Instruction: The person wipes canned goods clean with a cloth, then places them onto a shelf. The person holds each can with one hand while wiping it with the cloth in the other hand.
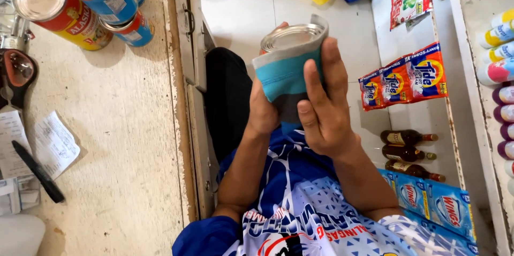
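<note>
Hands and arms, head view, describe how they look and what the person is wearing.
Both forearms are bare, with no gloves, watch or rings visible on the left hand or right hand. A short-sleeved blue jersey with white triangle patterning and red lettering covers the upper arms.

Both forearms rise from 6 o'clock toward 12 and meet at the centre. The right hand (324,111) shows its back, fingers (316,82) curled closed and pointing to 12 o'clock. The left hand (262,111), at its 9 o'clock, is closed too, knuckles toward 9.
</note>
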